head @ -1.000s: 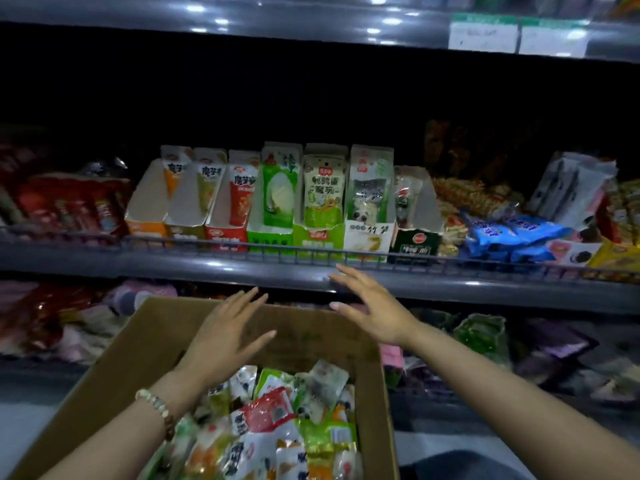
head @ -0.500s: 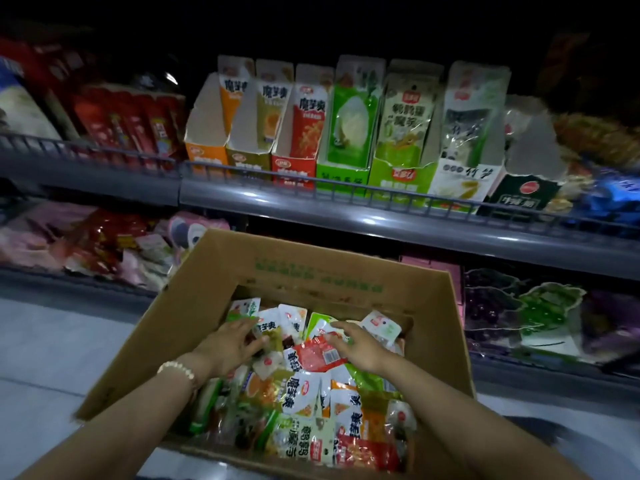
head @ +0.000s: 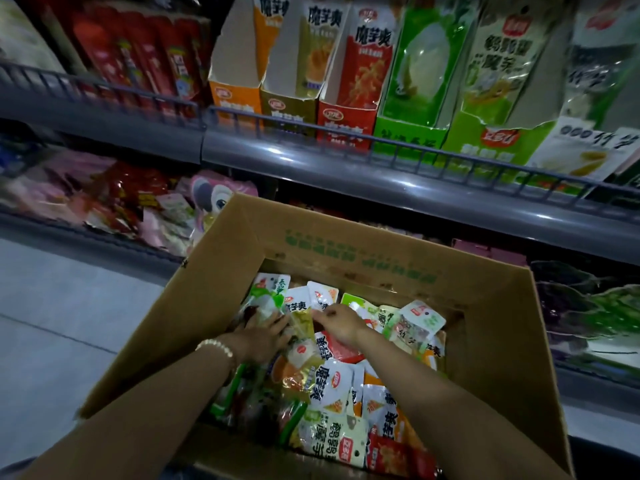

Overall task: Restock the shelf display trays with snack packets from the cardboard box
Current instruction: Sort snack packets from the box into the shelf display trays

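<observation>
Snack packets (head: 332,379), small glossy pouches in white, green, orange and red, lie heaped loosely inside an open brown cardboard box (head: 346,244) with green print on its far flap. The box sits below and in front of a grey metal shelf (head: 294,155). On that shelf, tall cardboard display trays (head: 346,123) in orange, olive, red, green and white stand side by side, each showing a packet upright at its back. Both of the person's arms reach down into the box. The left hand (head: 263,336), with a white bead bracelet (head: 214,346) at the wrist, rests on the heap with its fingers stretched out flat. The right hand (head: 341,323) is just beside it, fingers bent down into the packets; whether they pinch one cannot be told. A pale grey floor (head: 52,306) shows at the left.
</observation>
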`<move>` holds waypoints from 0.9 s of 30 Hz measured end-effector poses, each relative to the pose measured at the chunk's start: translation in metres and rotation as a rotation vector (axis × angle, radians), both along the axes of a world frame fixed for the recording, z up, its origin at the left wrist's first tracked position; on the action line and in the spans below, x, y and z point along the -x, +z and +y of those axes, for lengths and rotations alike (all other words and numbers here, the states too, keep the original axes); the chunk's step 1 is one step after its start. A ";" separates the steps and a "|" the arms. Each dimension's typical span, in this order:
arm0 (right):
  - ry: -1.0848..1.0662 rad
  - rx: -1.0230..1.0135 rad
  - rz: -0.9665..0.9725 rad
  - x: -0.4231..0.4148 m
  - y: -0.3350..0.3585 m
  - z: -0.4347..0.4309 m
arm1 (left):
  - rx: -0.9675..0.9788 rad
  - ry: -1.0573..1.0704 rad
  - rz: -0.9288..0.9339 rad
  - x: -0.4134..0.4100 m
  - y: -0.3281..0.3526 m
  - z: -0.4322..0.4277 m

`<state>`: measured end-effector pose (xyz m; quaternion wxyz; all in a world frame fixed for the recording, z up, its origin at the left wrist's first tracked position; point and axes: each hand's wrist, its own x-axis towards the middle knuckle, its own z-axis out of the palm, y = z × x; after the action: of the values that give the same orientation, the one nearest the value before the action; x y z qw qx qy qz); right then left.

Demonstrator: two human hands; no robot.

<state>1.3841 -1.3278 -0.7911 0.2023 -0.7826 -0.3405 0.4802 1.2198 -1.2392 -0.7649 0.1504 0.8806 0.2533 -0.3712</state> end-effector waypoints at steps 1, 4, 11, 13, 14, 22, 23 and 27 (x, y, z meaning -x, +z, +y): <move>-0.084 -0.029 0.050 0.000 -0.004 0.002 | 0.008 -0.019 -0.016 -0.001 0.000 -0.001; -0.272 -0.106 0.099 -0.001 -0.008 -0.001 | -0.005 -0.015 -0.026 -0.003 0.002 -0.002; -0.333 -0.188 0.153 0.005 0.006 -0.019 | -0.139 -0.019 -0.302 0.001 0.002 -0.009; -0.332 -0.189 0.203 0.001 0.016 -0.026 | -0.115 -0.014 -0.392 -0.001 0.003 -0.010; -0.341 -0.189 0.219 -0.003 0.023 -0.029 | -0.082 0.002 -0.421 -0.002 0.005 -0.012; -0.503 -0.443 0.166 -0.018 0.082 -0.068 | 0.243 0.171 -0.466 -0.012 0.031 -0.027; -0.543 -0.485 0.125 -0.020 0.088 -0.074 | 0.305 0.241 -0.517 -0.013 0.042 -0.028; -0.617 -0.530 -0.030 -0.023 0.110 -0.103 | 0.549 0.514 -0.754 -0.014 0.092 -0.046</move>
<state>1.4069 -1.4311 -0.6806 0.5264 -0.7759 -0.2047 0.2810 1.2334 -1.2853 -0.6729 0.5421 0.7907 0.2826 -0.0329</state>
